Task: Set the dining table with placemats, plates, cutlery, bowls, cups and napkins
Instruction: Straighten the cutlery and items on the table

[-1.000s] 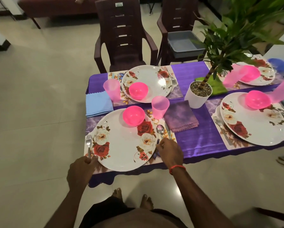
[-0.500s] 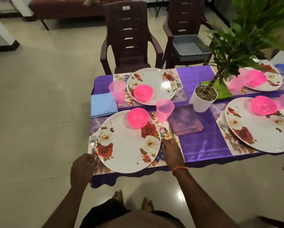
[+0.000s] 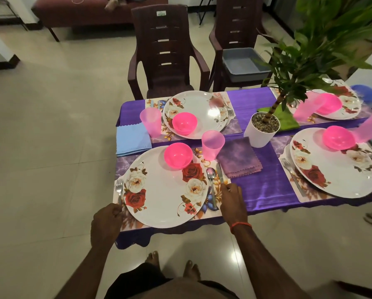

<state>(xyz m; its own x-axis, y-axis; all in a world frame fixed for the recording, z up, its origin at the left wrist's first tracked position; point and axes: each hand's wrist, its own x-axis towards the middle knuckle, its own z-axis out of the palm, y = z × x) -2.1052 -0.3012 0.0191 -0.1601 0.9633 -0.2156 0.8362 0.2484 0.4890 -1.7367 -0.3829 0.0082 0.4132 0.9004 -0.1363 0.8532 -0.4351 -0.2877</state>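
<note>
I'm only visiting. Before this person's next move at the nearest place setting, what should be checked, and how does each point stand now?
1. Fork lies left of the plate on the placemat, left hand gripping its handle end: ok.
2. Spoon and knife lie side by side right of the plate: ok.
3. Pink bowl upright on the plate's far edge: ok.
4. Pink cup upright beyond the knife: ok.
5. Purple napkin folded, right of the cup: ok.
6. Right hand grip on the knife handle: cannot tell, the hand hides it.
</note>
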